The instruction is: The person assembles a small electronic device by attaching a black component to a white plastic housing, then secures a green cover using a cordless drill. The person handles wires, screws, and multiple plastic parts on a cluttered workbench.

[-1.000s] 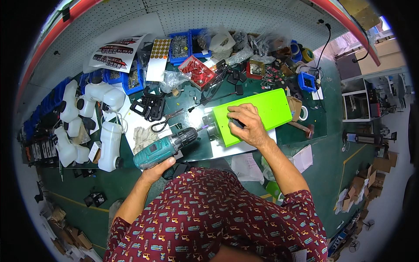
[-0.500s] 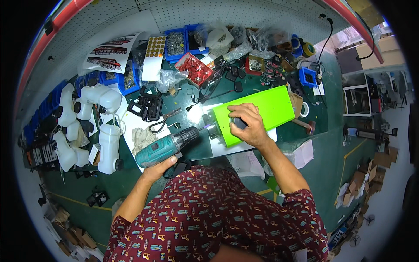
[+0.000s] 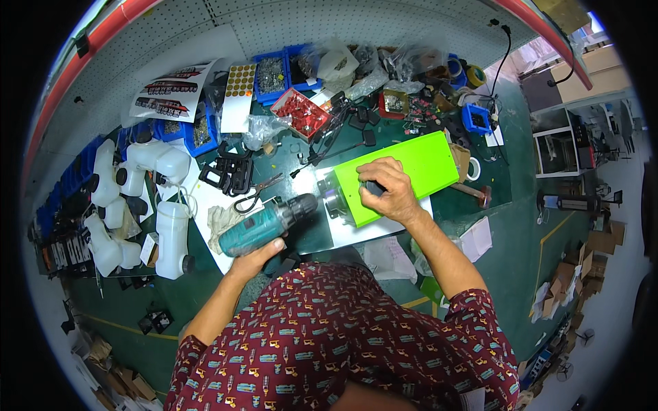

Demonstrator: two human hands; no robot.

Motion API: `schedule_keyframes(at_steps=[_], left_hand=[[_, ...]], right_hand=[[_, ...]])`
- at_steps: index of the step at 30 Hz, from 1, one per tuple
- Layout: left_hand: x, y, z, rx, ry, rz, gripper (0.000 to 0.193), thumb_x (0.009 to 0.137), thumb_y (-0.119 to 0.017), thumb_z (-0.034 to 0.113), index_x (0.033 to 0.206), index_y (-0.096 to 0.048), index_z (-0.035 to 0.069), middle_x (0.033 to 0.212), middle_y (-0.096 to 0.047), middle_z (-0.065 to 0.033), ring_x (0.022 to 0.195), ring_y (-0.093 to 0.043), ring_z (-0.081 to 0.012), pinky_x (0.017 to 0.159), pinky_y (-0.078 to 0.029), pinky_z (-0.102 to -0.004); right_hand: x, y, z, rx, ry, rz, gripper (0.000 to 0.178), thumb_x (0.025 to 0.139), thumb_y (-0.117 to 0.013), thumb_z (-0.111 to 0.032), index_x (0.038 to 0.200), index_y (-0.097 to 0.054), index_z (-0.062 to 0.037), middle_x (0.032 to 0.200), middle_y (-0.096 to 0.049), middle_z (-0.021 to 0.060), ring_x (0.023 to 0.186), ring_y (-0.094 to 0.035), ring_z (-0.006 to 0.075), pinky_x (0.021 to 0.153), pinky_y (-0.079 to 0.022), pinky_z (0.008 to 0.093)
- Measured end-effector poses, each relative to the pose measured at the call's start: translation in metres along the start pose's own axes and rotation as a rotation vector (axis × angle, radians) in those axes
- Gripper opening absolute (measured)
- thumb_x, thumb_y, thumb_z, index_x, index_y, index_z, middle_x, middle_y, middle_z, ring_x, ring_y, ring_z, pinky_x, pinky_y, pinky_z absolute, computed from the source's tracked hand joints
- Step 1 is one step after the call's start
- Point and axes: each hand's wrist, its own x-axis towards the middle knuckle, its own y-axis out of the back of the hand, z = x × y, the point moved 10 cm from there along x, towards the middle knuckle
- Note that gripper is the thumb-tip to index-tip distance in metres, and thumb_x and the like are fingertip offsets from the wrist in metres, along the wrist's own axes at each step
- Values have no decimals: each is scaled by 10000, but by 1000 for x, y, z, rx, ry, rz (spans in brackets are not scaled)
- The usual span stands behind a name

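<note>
My left hand [image 3: 255, 260] is wrapped round the grip of a teal cordless drill [image 3: 251, 233], its thumb along the near side. The drill's black chuck [image 3: 300, 207] points right, toward the dark fitting [image 3: 333, 198] on the left end of a bright green box-shaped housing [image 3: 425, 164]. A bit cannot be made out between chuck and fitting. On top of the housing, my right hand [image 3: 394, 195] is closed round a black knob-like piece [image 3: 372, 188], which the fingers partly hide. The housing lies at a slant on a white sheet [image 3: 343, 234].
Scissors [image 3: 258, 192] and a black tool holder [image 3: 229, 172] lie beyond the drill. White plastic bottles [image 3: 171, 236] crowd the left side. Along the back are a red parts box [image 3: 300, 113], blue bins [image 3: 271, 79] and plastic bags. A hammer [image 3: 476, 193] lies right of the housing.
The drill has shifted a little right and away from me, and its chuck has tilted. The bit seen earlier at the fitting no longer shows. My right hand keeps its hold on the housing.
</note>
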Motion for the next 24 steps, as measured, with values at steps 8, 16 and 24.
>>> schedule_keyframes(at_steps=[8,16,24], left_hand=[[22,-13,-6,-156,24,18,454,913,-786,323,1240,-685,25,1081,-720,-78,886,-665,-171,845,-557,-349],[29,12,-2,437,-341,71,390,883,-807,155,1210,-656,6,1004,-718,-90,904,-670,-176,825,-532,-327],[41,23,-61,946,-469,150,721,688,-724,-27,1377,-516,-2,1125,-586,-185,1079,-548,-387,944,-407,-460]], right_hand=[[-6,5,11,61,-51,27,244,726,-776,-50,959,-704,-47,1077,-759,91,1037,-679,287,966,-496,398],[0,7,10,60,-75,29,253,704,-775,-38,942,-689,-41,1067,-762,103,1018,-688,294,937,-516,397],[2,3,7,52,-70,-8,266,707,-777,-11,956,-682,-17,1086,-755,145,1024,-686,314,935,-528,410]])
